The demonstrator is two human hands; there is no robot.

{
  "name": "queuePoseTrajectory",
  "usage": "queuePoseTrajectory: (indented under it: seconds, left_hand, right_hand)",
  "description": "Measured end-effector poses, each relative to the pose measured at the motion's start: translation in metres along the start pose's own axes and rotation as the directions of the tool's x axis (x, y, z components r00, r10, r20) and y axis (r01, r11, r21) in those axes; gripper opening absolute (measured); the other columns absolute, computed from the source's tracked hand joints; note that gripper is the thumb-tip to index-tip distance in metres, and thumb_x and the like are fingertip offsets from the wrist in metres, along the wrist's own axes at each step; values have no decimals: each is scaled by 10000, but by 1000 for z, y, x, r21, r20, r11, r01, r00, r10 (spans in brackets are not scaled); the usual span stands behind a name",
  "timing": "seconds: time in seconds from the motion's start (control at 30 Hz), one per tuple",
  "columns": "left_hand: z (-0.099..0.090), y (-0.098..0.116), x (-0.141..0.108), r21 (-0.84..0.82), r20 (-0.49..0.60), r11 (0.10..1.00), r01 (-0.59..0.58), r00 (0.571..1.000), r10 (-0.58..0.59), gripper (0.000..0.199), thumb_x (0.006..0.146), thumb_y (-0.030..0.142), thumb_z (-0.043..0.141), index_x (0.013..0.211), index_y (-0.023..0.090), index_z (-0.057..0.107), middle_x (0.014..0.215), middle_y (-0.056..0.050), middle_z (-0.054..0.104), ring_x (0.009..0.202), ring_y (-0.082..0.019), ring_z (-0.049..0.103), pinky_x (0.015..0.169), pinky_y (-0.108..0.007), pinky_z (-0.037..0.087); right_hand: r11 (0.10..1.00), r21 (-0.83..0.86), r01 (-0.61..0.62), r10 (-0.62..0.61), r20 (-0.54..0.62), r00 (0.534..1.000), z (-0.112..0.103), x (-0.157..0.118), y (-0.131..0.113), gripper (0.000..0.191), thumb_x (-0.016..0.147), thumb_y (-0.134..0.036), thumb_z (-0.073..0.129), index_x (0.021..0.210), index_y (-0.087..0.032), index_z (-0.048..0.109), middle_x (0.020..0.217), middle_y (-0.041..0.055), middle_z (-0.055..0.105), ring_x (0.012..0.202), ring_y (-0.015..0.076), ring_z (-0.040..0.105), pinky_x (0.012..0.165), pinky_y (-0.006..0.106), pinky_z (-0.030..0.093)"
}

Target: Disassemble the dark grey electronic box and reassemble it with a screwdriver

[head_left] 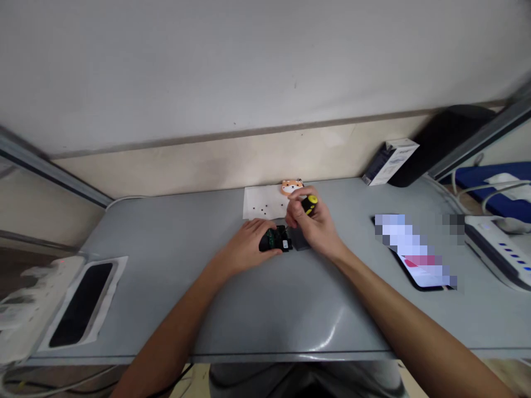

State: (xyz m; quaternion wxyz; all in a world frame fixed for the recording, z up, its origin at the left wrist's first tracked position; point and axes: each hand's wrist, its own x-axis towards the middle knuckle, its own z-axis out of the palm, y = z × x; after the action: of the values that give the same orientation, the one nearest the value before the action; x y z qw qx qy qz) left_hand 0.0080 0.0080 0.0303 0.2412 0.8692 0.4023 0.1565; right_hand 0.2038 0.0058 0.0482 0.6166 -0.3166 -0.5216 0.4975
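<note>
A small black device with a green circuit board (272, 238) lies at the middle of the grey table, and my left hand (250, 246) is closed around its left side. My right hand (312, 224) grips a black and yellow screwdriver (309, 204), its tip end pointing down toward the device's right part. Whether the tip touches it cannot be made out. A dark flat piece (299, 241) lies below my right hand, partly hidden. Behind the hands is a sheet of white paper (254, 200) with several tiny dark screws on it.
An orange animal-faced item (291, 187) sits at the paper's back edge. A phone with a lit screen (415, 260) and a white power strip (498, 249) are at right. At left lies a dark phone (82, 304). A box (390, 161) stands at back right.
</note>
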Motion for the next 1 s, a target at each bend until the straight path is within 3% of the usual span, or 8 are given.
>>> queuePoseTrajectory:
  seconds: [0.1, 0.17, 0.27, 0.47, 0.63, 0.73, 0.9, 1.0]
  left_hand:
    - [0, 0, 0, 13, -8, 1000, -6, 1000, 6, 328, 890, 342, 788, 1161, 248, 629, 1230, -72, 708, 1197, -311, 647, 1052, -475, 521]
    - [2, -1, 0, 28, -2, 999, -18, 1000, 19, 306, 895, 351, 787, 1137, 243, 633, 1238, -75, 703, 1202, -308, 643, 1054, -472, 521]
    - [3, -2, 0, 43, -1, 998, -46, 999, 46, 277, 918, 371, 770, 1123, 236, 641, 1257, -76, 700, 1218, -301, 636, 1073, -472, 510]
    - [3, -3, 0, 66, -12, 992, -108, 994, 109, 264, 940, 360, 764, 1150, 233, 665, 1264, -69, 713, 1223, -274, 642, 1096, -452, 503]
    - [2, -5, -1, 97, -22, 985, -143, 989, 146, 251, 947, 347, 765, 1158, 234, 693, 1301, -67, 705, 1253, -271, 635, 1110, -452, 499]
    - [2, -7, -1, 106, -28, 982, -157, 987, 161, 239, 948, 344, 767, 1155, 240, 706, 1312, -70, 702, 1247, -270, 641, 1102, -453, 506]
    - [2, -8, -2, 116, -40, 980, -162, 985, 167, 192, 954, 339, 761, 1117, 242, 729, 1300, -69, 702, 1215, -259, 655, 1087, -448, 516]
    - [3, -10, -2, 118, -51, 976, -185, 980, 192, 210, 954, 342, 762, 1127, 227, 735, 1283, -82, 709, 1201, -260, 660, 1068, -437, 530]
  right_hand:
    - [980, 189, -65, 63, 19, 998, -3, 4, 0, 420, 953, -685, 587, 1082, -287, 631, 669, -51, 483, 570, 141, 471, 582, 316, 428]
    - [968, 237, -86, 81, 29, 996, -3, 4, -2, 383, 940, -654, 634, 982, -274, 662, 719, -22, 531, 637, 152, 517, 638, 327, 462]
    - [975, 208, -73, 66, 41, 997, -5, 2, -4, 406, 893, -606, 738, 787, -244, 588, 794, 3, 607, 733, 157, 587, 710, 327, 486]
    - [992, 124, -14, 9, 43, 999, -5, 0, -1, 446, 930, -651, 661, 807, -257, 490, 610, -71, 462, 546, 123, 465, 576, 295, 411]
    - [976, 186, -114, 101, 79, 992, -3, 2, -8, 434, 951, -676, 604, 907, -245, 631, 754, -9, 569, 687, 149, 557, 673, 317, 475]
    - [983, 143, -112, 104, 58, 993, -6, 2, -10, 489, 863, -695, 711, 786, -241, 545, 862, 12, 647, 717, 151, 621, 687, 322, 507]
    - [997, 55, -61, 62, -12, 998, -11, 5, -2, 569, 838, -738, 705, 778, -271, 386, 567, -78, 486, 492, 129, 496, 534, 293, 441]
    - [992, 104, -72, 73, -9, 997, -10, 8, -3, 522, 912, -793, 536, 855, -275, 508, 604, -57, 453, 539, 152, 501, 562, 318, 460]
